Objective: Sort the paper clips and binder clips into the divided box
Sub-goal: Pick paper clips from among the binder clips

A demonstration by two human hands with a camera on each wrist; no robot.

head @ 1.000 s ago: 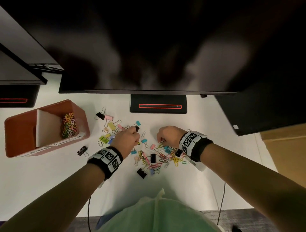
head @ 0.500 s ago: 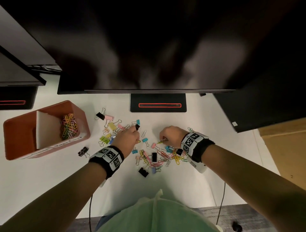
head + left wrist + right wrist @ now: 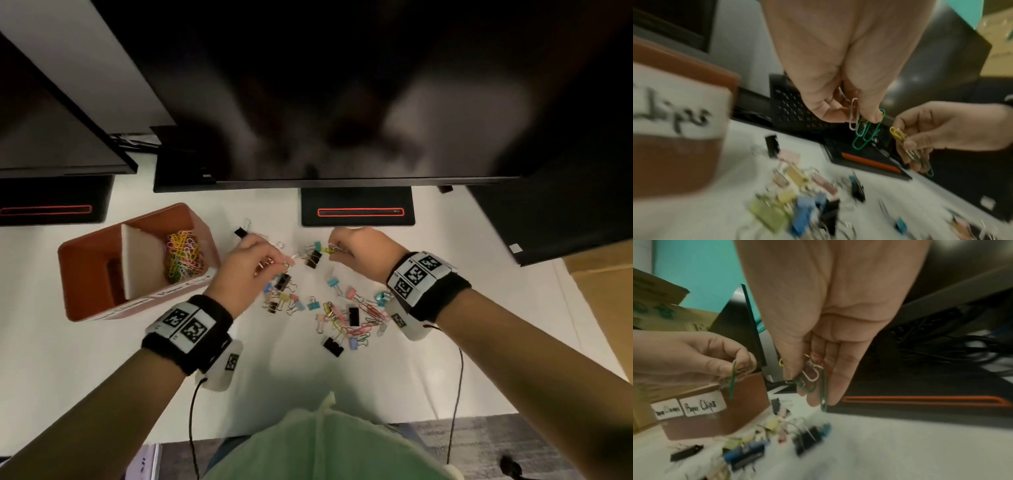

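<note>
Overhead, the left hand (image 3: 251,265) and right hand (image 3: 356,251) are held raised over the scattered clips (image 3: 337,313) on the counter (image 3: 274,394), each carrying paper clips, presumably gathered for the divided box (image 3: 85,301), whose right section already holds paper clips.

At the left wrist, green and white paper clips (image 3: 863,128) are pinched between thumb and fingers (image 3: 872,113), dangling so none drop.

At the right wrist, a bunch of clips (image 3: 812,378) is pinched and cradled against curled fingers (image 3: 840,373); the box label reads "Paper Clips".

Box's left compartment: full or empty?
Looks empty: the divided box shows bare floor there; the paper clips lie right of the divider.
</note>
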